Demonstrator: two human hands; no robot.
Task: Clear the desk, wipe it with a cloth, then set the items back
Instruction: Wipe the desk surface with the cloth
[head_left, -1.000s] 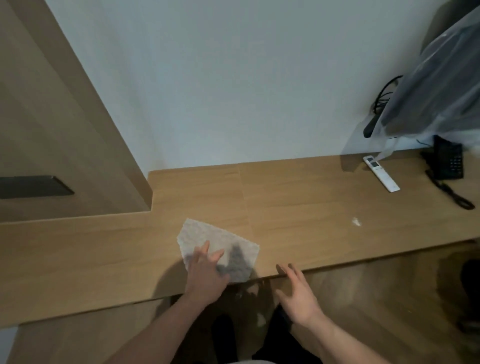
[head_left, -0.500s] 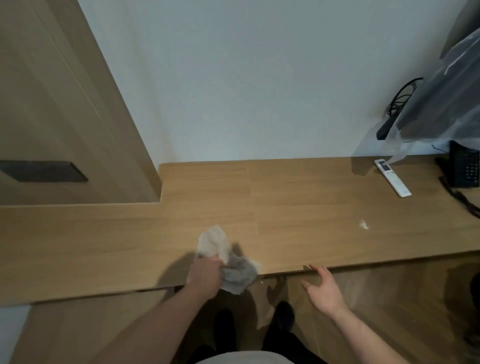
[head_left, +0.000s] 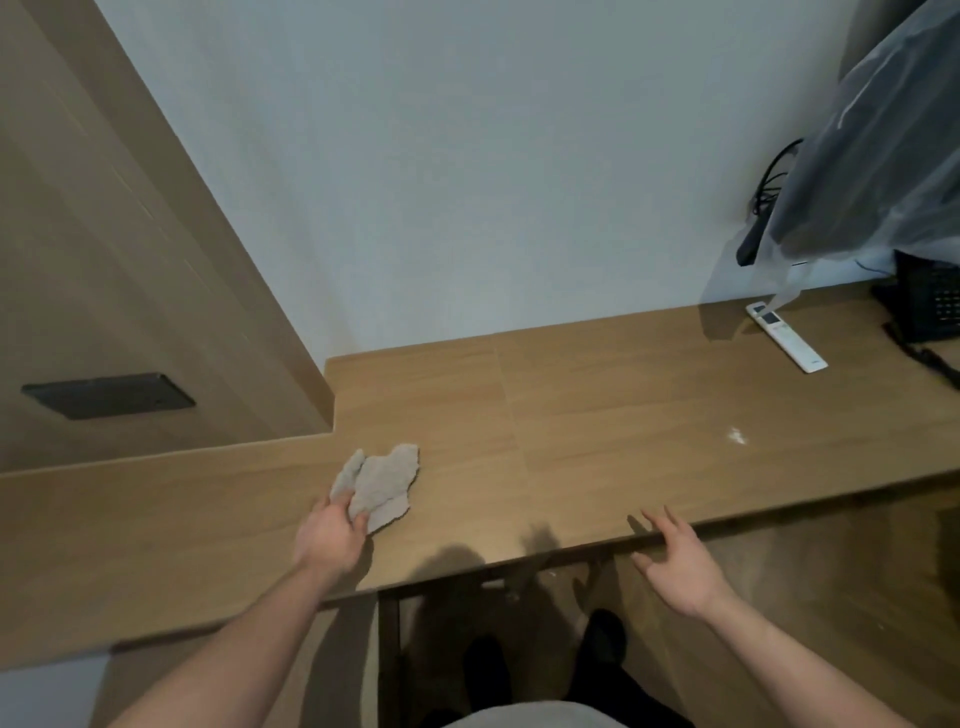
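At the desk's (head_left: 597, 441) near edge, left hand (head_left: 328, 536) pinches the cloth (head_left: 382, 480), bunched, pale grey, lying at its one o'clock. Right hand (head_left: 675, 564) hovers spread, holding nothing. Risk: a wide sweep toward two o'clock knocks the remote (head_left: 785, 336); that crumpled cloth may skip the white speck (head_left: 736, 436).
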